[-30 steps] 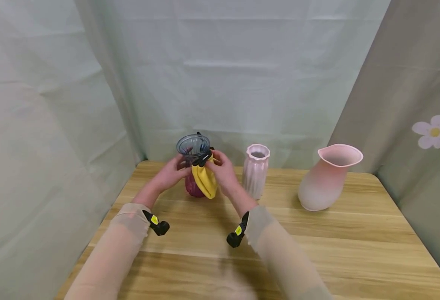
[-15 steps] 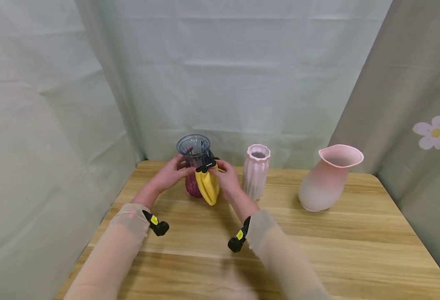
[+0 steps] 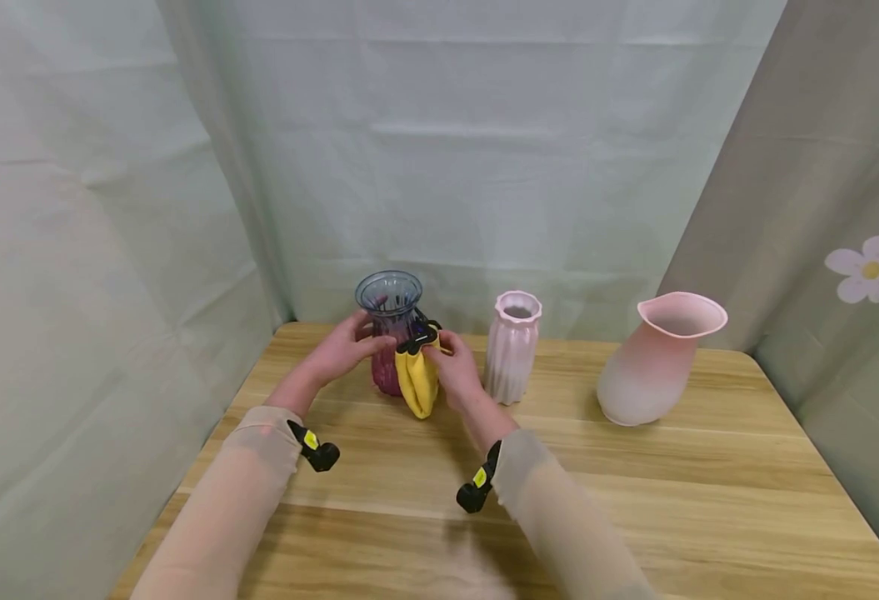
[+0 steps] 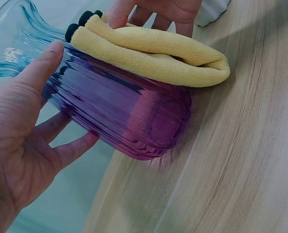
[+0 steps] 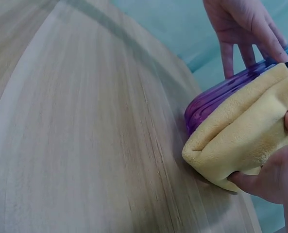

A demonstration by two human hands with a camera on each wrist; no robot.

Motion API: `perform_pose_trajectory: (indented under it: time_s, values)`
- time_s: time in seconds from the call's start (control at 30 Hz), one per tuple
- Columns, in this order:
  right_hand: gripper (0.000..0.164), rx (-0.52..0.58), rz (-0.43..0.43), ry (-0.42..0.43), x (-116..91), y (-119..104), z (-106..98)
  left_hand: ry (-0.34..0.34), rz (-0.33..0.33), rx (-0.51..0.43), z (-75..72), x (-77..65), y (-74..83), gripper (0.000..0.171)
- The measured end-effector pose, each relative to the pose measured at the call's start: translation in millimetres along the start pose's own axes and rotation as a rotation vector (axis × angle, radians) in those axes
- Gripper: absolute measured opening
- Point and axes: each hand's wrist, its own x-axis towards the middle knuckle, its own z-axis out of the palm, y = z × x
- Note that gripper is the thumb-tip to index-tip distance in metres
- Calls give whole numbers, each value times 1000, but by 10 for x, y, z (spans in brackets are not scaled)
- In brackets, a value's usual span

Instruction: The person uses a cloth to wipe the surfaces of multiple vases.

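Observation:
A ribbed glass vase [image 3: 388, 367], blue at its flared rim and purple toward its base, stands upright at the back left of the table. My left hand [image 3: 342, 350] holds it from the left; the left wrist view shows the thumb on the near side and fingers [image 4: 78, 150] round the far side. A folded yellow cloth [image 4: 153, 58] with a black edge lies along the vase's right side. Gripping that cloth is my right hand [image 3: 460, 371], its thumb on the near face in the right wrist view. The cloth covers part of the purple glass [image 5: 216, 102].
Right of my right hand stands a slim fluted pink-white vase [image 3: 510, 354]. Farther right is a wide-mouthed pink and white vase [image 3: 645, 375]. The wooden table [image 3: 379, 500] ends at a pale curtain [image 3: 484, 167] behind, with more curtain on both sides.
My right hand has moved the cloth down the vase's side, from just below the rim toward the body, and slightly right. The left hand and the vase have stayed in place.

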Motion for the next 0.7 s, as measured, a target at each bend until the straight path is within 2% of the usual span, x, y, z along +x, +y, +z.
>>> perform_pose_trajectory:
  time_s: [0.13, 0.3, 0.7]
  values:
    - [29, 9, 2, 10, 1, -34, 18, -3, 9, -1, 4, 11, -25, 86]
    - [28, 33, -23, 10, 24, -135, 55, -14, 31, -46, 3, 24, -30, 79]
    - [28, 181, -69, 23, 25, -427, 148, -16, 46, -51, -3, -6, -25, 78]
